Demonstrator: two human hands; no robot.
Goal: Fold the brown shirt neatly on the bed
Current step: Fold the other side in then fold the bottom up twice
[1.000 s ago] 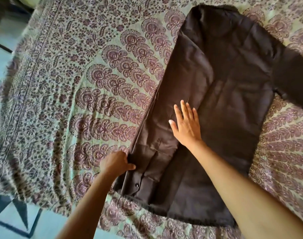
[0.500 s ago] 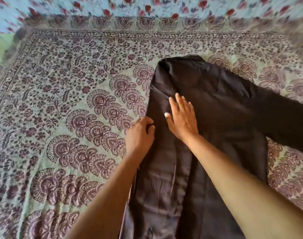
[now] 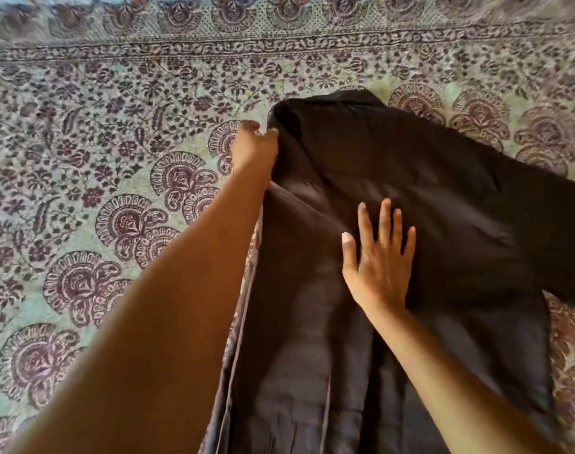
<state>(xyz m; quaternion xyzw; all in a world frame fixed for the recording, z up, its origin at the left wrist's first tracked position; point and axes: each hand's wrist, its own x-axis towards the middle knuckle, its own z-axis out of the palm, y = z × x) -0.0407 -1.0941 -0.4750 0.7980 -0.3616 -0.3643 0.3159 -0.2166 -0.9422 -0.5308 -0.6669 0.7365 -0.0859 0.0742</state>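
The brown shirt [image 3: 420, 198] lies flat on the bed, its left side folded inward and one sleeve stretching off to the right edge of the view. My left hand [image 3: 255, 149] is at the shirt's upper left shoulder, fingers curled and pinching the folded edge there. My right hand [image 3: 379, 260] lies flat on the middle of the shirt, fingers spread and straight, pressing the cloth down. The shirt's lower hem runs out of view at the bottom.
A patterned bedspread [image 3: 115, 191] in pale green with purple floral motifs covers the whole bed. Its bordered far edge [image 3: 279, 47] runs along the top of the view. Open bedspread lies to the left of the shirt.
My left hand has slid up the folded edge from the lower hem to the shoulder. My right hand stayed flat on the shirt's middle. The view has tilted toward the far edge of the bed.
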